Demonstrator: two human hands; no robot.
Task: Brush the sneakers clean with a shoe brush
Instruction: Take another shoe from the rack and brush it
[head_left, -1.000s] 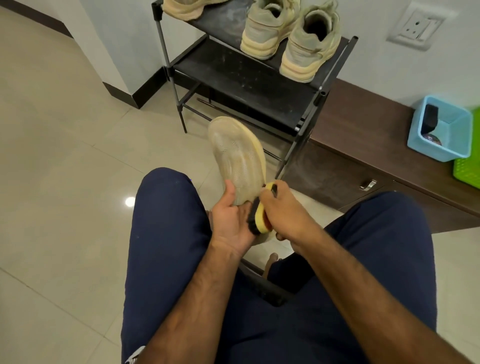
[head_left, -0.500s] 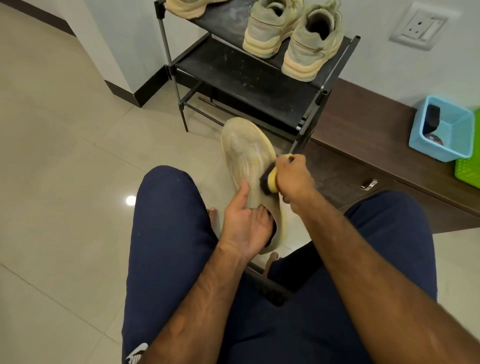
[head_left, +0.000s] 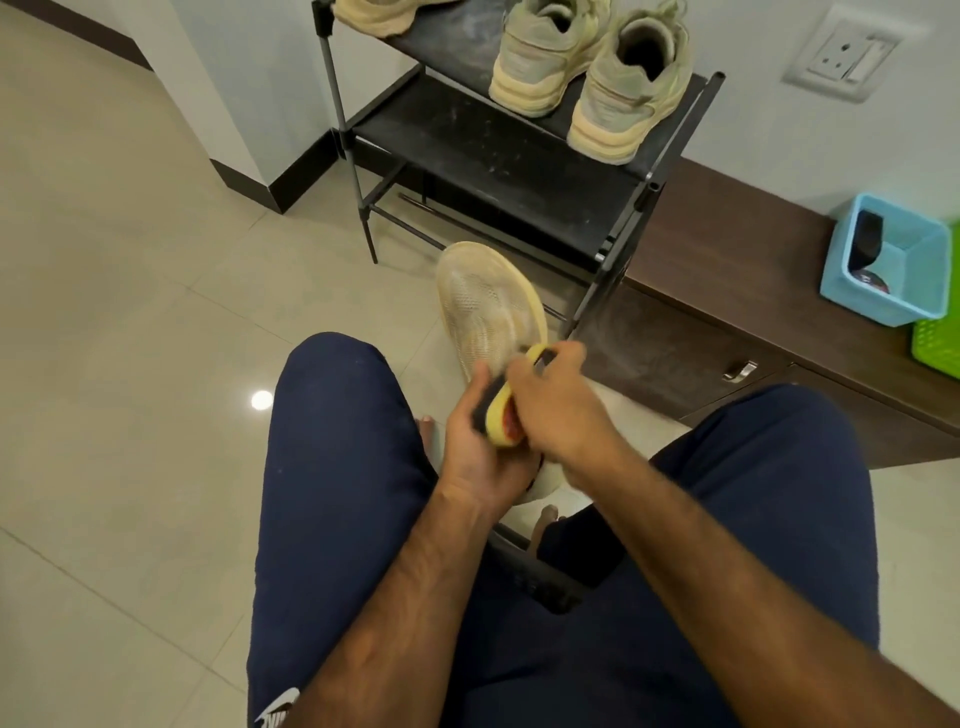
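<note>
Right hand (head_left: 558, 410) presses brush (head_left: 506, 402) seemingly against sneaker (head_left: 483, 306), left hand (head_left: 475, 452) beneath.

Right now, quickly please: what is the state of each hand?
The left hand holds the sneaker at its heel end.
The right hand grips the shoe brush.

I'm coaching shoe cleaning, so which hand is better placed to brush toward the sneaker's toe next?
Right. The right hand grips the brush against the sneaker, while the left hand is busy holding its heel end.
</note>
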